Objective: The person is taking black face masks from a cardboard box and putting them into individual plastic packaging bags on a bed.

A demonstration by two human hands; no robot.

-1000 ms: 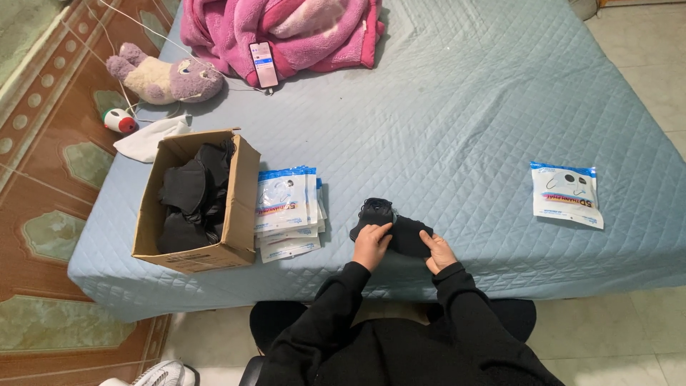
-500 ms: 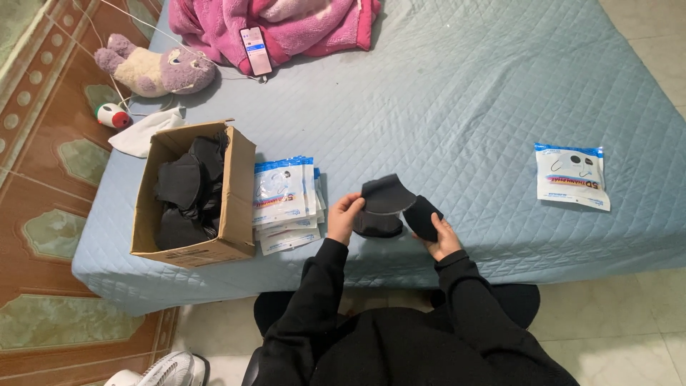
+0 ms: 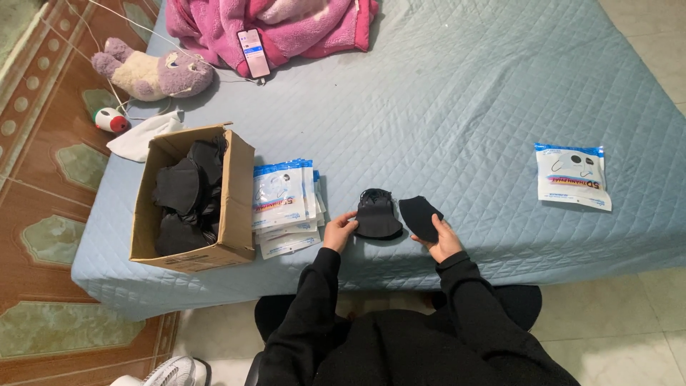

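Close to the blue quilted bed's [image 3: 457,93] front edge, the left hand [image 3: 339,230] pinches a stack of black masks [image 3: 376,214]; the right hand [image 3: 443,239] grips a single black mask [image 3: 420,216] beside it. Left of the stack lie flat packets [image 3: 284,204] and a cardboard box [image 3: 236,193]; open quilt spreads beyond.

**Soft cloth, glossy plastic, plain card**

The black masks [image 3: 376,216] at my left hand [image 3: 339,230] and right hand [image 3: 444,239] look like matt, soft fabric. The bed [image 3: 457,100] wears a quilted, stitched blue cloth. The packets [image 3: 282,204] are glossy plastic film. The box [image 3: 236,200] is rough brown cardboard. The blanket [image 3: 300,21] looks fleecy, the toy [image 3: 150,71] plush.
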